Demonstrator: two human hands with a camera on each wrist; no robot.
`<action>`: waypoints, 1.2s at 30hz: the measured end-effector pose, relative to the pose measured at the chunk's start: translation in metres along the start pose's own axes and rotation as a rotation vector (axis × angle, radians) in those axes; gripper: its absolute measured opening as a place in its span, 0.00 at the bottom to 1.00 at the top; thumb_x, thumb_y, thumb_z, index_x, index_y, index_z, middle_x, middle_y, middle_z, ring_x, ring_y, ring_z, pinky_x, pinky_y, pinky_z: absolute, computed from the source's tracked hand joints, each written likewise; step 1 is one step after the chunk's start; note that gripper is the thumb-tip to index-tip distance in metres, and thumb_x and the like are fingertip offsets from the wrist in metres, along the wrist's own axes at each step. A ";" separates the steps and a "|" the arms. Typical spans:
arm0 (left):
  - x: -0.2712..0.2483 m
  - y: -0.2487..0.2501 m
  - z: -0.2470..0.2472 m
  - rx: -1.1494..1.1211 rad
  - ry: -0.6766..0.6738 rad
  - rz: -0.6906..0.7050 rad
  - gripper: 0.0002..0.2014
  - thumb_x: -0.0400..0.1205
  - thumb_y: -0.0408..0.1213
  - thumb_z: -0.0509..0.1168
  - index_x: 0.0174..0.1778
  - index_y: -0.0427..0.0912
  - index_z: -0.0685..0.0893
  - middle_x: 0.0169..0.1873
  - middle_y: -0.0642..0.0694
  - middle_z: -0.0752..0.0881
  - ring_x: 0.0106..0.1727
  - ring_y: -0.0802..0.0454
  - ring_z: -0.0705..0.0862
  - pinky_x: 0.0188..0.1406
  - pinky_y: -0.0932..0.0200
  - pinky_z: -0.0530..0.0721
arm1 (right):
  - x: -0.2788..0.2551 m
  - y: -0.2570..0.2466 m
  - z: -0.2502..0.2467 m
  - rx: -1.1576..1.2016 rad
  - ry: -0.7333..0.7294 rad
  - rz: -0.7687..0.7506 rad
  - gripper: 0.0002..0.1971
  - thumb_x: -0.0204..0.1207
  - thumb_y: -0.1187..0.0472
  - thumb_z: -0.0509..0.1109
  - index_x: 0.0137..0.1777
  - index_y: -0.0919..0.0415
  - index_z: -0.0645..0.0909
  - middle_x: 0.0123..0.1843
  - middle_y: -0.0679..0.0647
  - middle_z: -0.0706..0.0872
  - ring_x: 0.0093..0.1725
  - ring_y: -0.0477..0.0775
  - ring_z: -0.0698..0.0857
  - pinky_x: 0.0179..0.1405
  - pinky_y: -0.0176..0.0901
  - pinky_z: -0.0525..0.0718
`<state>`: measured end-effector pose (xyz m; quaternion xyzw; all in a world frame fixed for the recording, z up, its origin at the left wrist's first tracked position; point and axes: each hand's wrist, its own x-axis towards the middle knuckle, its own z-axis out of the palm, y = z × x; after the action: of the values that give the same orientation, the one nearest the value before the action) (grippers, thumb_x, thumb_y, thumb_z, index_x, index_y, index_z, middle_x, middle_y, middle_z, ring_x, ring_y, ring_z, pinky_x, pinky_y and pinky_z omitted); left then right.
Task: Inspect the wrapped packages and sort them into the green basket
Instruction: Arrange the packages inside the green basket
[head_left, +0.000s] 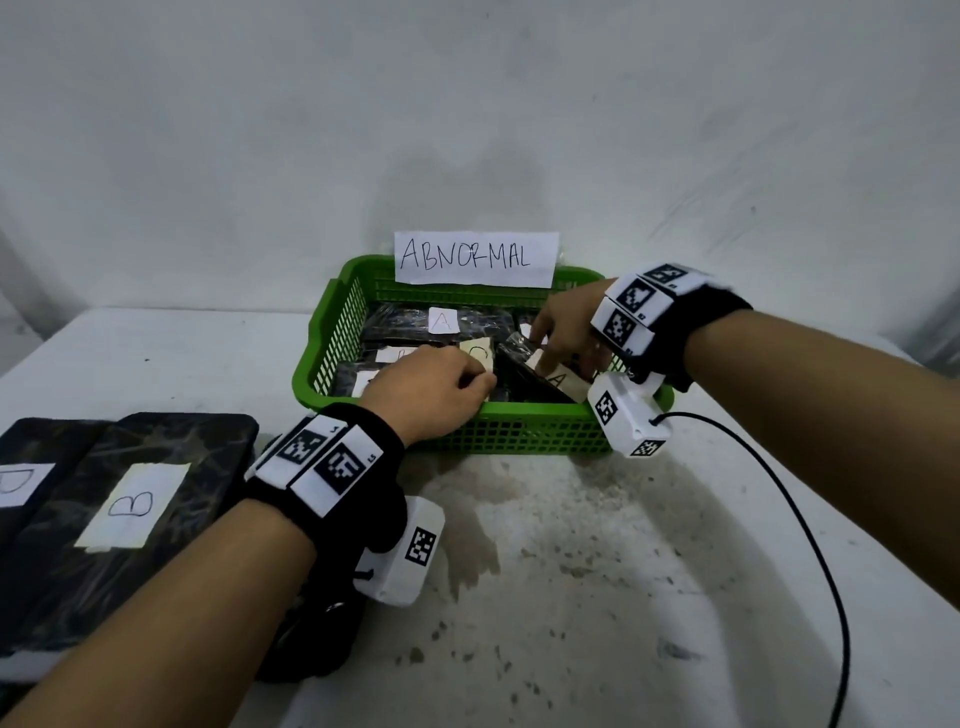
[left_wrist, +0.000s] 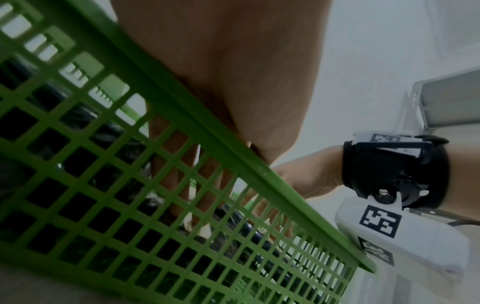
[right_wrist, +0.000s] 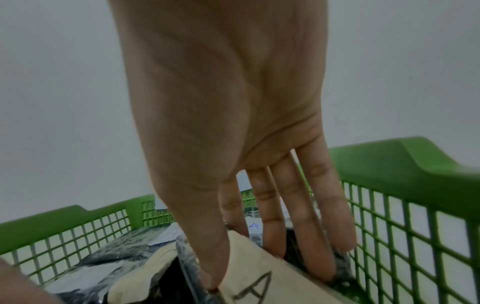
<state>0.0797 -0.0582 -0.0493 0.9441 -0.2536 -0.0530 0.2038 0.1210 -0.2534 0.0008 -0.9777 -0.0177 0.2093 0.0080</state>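
Nearest to me, at eight o'clock on the table (head_left: 597, 545), black wrapped packages wait, one with a B label (head_left: 132, 505). Further, at twelve o'clock, both hands are inside the green basket (head_left: 519, 431). The left hand (head_left: 431, 392) has curled fingers at a paper label; what it pinches I cannot tell. The right hand (head_left: 563, 335) pinches the tilted package (head_left: 524, 376) with thumb against straight fingers. Its long axis runs from ten to four o'clock. It looks black, shiny, with an A label (right_wrist: 257, 288).
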 end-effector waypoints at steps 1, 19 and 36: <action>-0.002 0.000 -0.001 -0.011 -0.005 0.020 0.17 0.89 0.51 0.56 0.61 0.50 0.88 0.52 0.45 0.90 0.55 0.45 0.85 0.56 0.48 0.84 | 0.003 0.002 0.001 -0.001 0.005 0.009 0.27 0.80 0.56 0.78 0.75 0.69 0.80 0.61 0.66 0.91 0.29 0.48 0.80 0.23 0.34 0.83; -0.003 0.000 0.000 0.027 -0.061 0.060 0.21 0.90 0.49 0.51 0.55 0.41 0.86 0.47 0.41 0.88 0.51 0.43 0.85 0.53 0.46 0.82 | -0.012 -0.014 -0.008 -0.028 -0.064 -0.137 0.10 0.81 0.67 0.71 0.57 0.61 0.91 0.48 0.55 0.92 0.29 0.42 0.84 0.22 0.32 0.80; -0.002 0.004 -0.002 0.050 -0.111 0.041 0.27 0.91 0.52 0.48 0.48 0.34 0.85 0.45 0.37 0.87 0.48 0.42 0.84 0.51 0.48 0.81 | -0.012 -0.023 0.009 0.368 -0.277 0.119 0.26 0.90 0.45 0.58 0.76 0.66 0.75 0.65 0.60 0.89 0.61 0.65 0.87 0.67 0.59 0.85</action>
<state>0.0769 -0.0596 -0.0462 0.9391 -0.2850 -0.0948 0.1670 0.1061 -0.2304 -0.0018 -0.9210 0.0774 0.3411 0.1712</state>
